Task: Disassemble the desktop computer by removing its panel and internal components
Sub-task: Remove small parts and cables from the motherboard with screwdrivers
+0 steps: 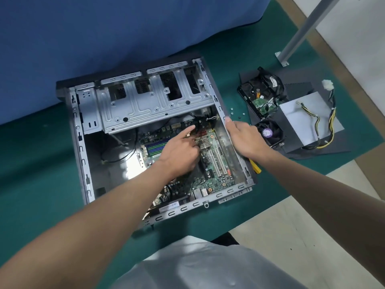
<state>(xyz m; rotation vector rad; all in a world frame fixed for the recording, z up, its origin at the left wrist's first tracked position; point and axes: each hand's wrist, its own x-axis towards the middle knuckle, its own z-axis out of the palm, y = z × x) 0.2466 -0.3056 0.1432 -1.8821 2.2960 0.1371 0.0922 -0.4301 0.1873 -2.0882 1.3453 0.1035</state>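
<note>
The open desktop case (pixel 80 142) lies on its side on the green mat, its side panel off. Inside are the green motherboard (pixel 214 174), a small silver heatsink (pixel 203 141) and the metal drive cage (pixel 145 105). My left hand (pixel 181 149) reaches into the case over the motherboard. Its index finger is stretched out and touches the black cable connectors (pixel 201 124) at the board's far edge, and its other fingers are bent. My right hand (pixel 243 136) grips the case's right wall (pixel 210 86), with the thumb lying along the rim.
Right of the case, a dark panel (pixel 341 142) carries a hard drive (pixel 258 97), a cooler fan (pixel 270 132) and a grey power supply (pixel 302 122) with yellow and black wires. A yellow screwdriver handle (pixel 255 166) shows under my right wrist. Loose screws (pixel 236 114) lie nearby. A metal post (pixel 300 32) stands behind.
</note>
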